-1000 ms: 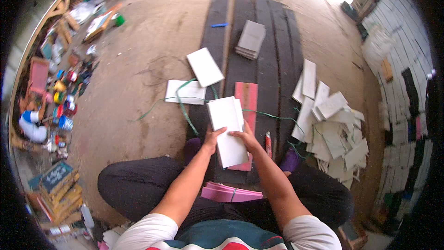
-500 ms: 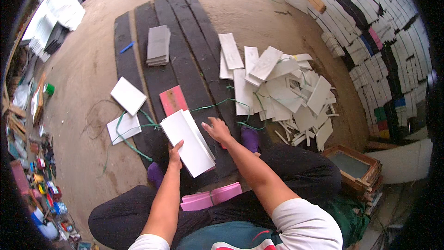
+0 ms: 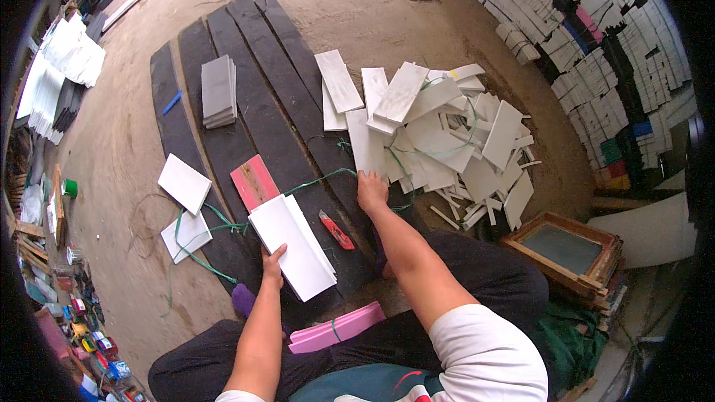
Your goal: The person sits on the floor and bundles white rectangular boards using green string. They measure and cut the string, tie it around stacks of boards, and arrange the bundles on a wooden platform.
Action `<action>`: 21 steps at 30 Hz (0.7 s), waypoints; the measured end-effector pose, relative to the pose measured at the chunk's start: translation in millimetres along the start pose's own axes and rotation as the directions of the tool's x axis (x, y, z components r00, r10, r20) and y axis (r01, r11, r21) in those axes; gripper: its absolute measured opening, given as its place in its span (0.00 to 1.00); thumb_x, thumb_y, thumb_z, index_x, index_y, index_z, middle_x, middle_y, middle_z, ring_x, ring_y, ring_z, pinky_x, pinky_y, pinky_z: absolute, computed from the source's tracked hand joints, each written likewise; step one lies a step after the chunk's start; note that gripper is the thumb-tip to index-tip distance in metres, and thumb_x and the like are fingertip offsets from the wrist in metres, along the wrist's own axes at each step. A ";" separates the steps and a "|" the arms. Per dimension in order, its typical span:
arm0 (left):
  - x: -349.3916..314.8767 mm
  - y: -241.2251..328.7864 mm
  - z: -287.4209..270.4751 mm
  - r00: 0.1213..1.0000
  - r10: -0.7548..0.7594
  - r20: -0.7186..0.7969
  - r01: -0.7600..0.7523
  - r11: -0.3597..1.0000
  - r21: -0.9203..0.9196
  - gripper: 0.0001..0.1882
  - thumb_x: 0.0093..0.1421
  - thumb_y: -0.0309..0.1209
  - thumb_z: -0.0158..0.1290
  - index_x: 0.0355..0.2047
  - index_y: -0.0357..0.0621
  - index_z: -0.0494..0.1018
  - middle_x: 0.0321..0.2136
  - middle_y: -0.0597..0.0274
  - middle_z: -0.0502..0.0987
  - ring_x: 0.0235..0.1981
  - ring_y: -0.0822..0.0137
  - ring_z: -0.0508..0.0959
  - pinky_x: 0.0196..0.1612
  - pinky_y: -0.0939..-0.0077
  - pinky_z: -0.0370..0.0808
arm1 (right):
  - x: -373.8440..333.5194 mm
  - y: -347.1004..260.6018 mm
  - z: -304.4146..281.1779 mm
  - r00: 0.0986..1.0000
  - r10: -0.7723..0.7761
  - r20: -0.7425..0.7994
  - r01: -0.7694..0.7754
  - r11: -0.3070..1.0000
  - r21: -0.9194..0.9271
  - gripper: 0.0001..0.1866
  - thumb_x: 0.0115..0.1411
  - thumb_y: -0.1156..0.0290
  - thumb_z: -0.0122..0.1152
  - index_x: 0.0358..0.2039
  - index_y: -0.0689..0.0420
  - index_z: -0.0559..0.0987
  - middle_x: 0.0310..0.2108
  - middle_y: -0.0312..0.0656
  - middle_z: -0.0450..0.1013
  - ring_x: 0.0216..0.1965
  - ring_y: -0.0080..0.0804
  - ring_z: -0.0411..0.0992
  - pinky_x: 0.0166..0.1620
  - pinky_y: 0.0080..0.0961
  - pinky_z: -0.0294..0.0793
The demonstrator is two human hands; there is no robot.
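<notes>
My left hand [image 3: 272, 268] grips the near left edge of a small stack of white rectangular boards [image 3: 292, 246], thumb on top and fingers tucked beneath. Under the stack's far end a pink-red block [image 3: 255, 183] sticks out on the dark planks. My right hand [image 3: 372, 192] is at the near edge of the white board pile, its fingers closed at a green cord [image 3: 320, 178]; the fingertips are partly hidden. That cord runs toward the stack and continues on its left side. Between my hands lies a red utility knife [image 3: 336, 230].
Loose white boards [image 3: 462, 141] are heaped at the right. Grey boards [image 3: 218, 93] and a blue pen-like stick [image 3: 172, 102] lie on the planks [image 3: 279, 115]. A tied pink bundle [image 3: 335, 327] rests by my lap. A wooden frame [image 3: 566, 249] stands at the right.
My right hand has moved right and forward, from beside the stack to the cord by the white pile, uncovering the red knife. My left hand keeps its hold. The whole view has shifted.
</notes>
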State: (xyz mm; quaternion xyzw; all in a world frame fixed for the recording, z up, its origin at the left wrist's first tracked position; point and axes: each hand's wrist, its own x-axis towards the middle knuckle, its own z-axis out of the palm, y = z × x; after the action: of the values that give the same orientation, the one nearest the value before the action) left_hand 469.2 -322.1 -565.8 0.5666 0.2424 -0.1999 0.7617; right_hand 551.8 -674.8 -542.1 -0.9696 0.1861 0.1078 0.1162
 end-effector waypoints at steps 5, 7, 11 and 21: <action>-2.1 1.2 1.5 0.999 -0.021 0.027 0.022 0.999 -0.030 0.48 0.50 0.34 0.66 0.68 0.40 0.54 0.55 0.49 0.71 0.55 0.51 0.74 0.60 0.56 0.70 | -14.6 -8.9 26.5 0.997 0.007 -0.082 0.019 0.949 0.313 0.07 0.58 0.77 0.55 0.37 0.59 0.78 0.37 0.56 0.78 0.41 0.59 0.78 0.47 0.52 0.78; -1.7 -2.7 -7.3 0.999 -0.034 0.021 0.035 0.998 -0.052 0.47 0.50 0.34 0.66 0.67 0.39 0.55 0.54 0.49 0.72 0.54 0.51 0.74 0.59 0.56 0.71 | -30.9 -39.4 26.3 0.993 -0.120 -0.019 0.119 0.922 0.369 0.08 0.54 0.76 0.56 0.34 0.59 0.82 0.37 0.53 0.79 0.43 0.57 0.78 0.47 0.49 0.78; 7.6 -3.4 -5.6 0.999 -0.024 0.046 0.028 0.997 -0.078 0.41 0.51 0.37 0.65 0.62 0.36 0.63 0.49 0.48 0.76 0.50 0.49 0.78 0.56 0.53 0.75 | -42.1 -68.0 55.4 0.766 -0.534 0.358 0.393 0.829 0.397 0.11 0.54 0.65 0.66 0.34 0.57 0.87 0.34 0.52 0.82 0.40 0.50 0.81 0.45 0.44 0.79; 14.3 26.3 -28.2 0.997 0.060 0.041 -0.054 0.988 -0.142 0.39 0.51 0.40 0.64 0.61 0.35 0.65 0.47 0.48 0.77 0.49 0.48 0.78 0.56 0.53 0.75 | 33.7 19.4 -14.9 0.966 0.217 -0.143 -0.213 0.976 0.042 0.31 0.60 0.53 0.65 0.61 0.51 0.71 0.59 0.48 0.67 0.61 0.49 0.66 0.59 0.50 0.69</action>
State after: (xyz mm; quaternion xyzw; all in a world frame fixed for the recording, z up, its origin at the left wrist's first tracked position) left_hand 491.9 -288.2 -560.9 0.5134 0.2224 -0.1733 0.8105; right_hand 577.3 -707.6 -540.0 -0.9474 0.2998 0.0458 0.1027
